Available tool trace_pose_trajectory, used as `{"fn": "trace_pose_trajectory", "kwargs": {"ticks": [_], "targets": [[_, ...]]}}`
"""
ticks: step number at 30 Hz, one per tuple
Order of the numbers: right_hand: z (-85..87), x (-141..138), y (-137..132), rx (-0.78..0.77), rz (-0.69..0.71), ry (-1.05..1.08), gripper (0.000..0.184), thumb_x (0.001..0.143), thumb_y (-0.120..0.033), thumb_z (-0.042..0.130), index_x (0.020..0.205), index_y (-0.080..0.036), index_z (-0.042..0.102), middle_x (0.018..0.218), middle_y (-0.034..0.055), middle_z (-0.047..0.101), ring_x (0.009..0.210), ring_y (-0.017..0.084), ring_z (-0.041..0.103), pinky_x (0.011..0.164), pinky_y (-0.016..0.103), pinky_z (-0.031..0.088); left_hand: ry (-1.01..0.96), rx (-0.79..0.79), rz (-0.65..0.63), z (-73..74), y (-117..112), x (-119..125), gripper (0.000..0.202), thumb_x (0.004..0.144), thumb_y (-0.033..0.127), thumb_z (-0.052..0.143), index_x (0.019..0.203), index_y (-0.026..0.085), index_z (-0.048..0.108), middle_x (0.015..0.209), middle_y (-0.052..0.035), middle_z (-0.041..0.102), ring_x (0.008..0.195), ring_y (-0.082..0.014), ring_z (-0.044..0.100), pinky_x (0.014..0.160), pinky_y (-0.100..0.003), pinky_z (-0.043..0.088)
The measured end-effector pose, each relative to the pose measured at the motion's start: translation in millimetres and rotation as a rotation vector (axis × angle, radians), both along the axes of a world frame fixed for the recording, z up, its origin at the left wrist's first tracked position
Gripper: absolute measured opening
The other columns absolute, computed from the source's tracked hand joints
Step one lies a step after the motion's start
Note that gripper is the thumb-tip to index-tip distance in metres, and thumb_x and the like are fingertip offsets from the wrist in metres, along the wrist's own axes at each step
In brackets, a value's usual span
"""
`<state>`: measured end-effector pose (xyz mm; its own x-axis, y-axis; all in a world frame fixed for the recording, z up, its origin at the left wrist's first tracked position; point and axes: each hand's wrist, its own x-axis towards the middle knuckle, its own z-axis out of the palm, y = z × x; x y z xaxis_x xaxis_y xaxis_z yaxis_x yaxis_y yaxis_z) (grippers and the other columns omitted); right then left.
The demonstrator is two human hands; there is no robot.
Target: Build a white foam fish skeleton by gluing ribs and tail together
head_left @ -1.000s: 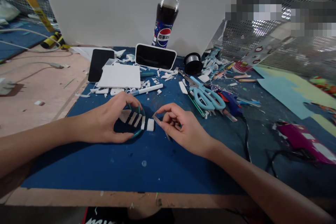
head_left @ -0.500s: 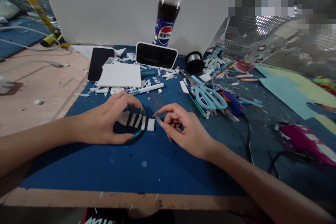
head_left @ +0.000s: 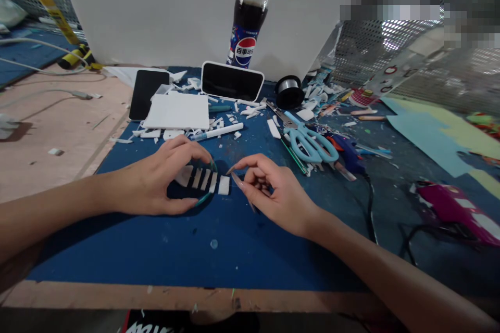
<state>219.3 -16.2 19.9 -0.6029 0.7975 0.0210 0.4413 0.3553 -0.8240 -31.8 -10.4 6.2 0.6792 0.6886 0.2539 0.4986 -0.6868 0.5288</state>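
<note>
My left hand (head_left: pixel 164 177) curves in a C over the blue mat, fingers and thumb apart. Teal, curved tips like long nails extend from its index finger and thumb. They arch around a row of small white foam-like strips (head_left: pixel 204 179) and a larger rounded white piece (head_left: pixel 185 176). Just right of that row lies a separate white rectangular piece (head_left: pixel 224 185). My right hand (head_left: pixel 269 187) is beside it, with fingers curled and the long pale nails of index finger and thumb almost meeting. Anything inside the right hand is hidden.
White scraps and a white sheet (head_left: pixel 178 111) are at the back, near two phones, a white marker (head_left: pixel 224 130) and a cola bottle (head_left: pixel 246 36). Light-blue scissors (head_left: pixel 312 144), a wire spool (head_left: pixel 289 101) and a corded blue tool (head_left: pixel 349 155) sit to the right.
</note>
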Motion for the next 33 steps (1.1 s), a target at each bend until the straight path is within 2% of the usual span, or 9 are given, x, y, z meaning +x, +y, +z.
{"fn": "trace_pose_trajectory", "kwargs": {"ticks": [14, 33], "targets": [[-0.7, -0.3, 0.7, 0.011, -0.007, -0.024, 0.017, 0.092, -0.021, 0.046, 0.108, -0.016, 0.048, 0.060, -0.0066, 0.048, 0.046, 0.007, 0.045, 0.047, 0.021, 0.037, 0.042, 0.022, -0.052, 2.9, 2.8, -0.8, 0.041, 0.078, 0.032, 0.061, 0.114, 0.021, 0.044, 0.114, -0.0092, 0.055, 0.108, -0.0270, 0.048, 0.087, -0.040, 0.045], [0.3, -1.2, 0.6, 0.017, -0.031, -0.064, 0.015, 0.090, -0.018, 0.047, 0.105, -0.017, 0.048, 0.059, -0.0071, 0.045, 0.046, 0.007, 0.042, 0.047, 0.021, 0.033, 0.057, 0.019, -0.055, 3.1, 3.0, -1.9, 0.042, 0.078, 0.032, 0.061, 0.116, 0.023, 0.043, 0.116, -0.0094, 0.055, 0.110, -0.0278, 0.049, 0.091, -0.042, 0.045]]}}
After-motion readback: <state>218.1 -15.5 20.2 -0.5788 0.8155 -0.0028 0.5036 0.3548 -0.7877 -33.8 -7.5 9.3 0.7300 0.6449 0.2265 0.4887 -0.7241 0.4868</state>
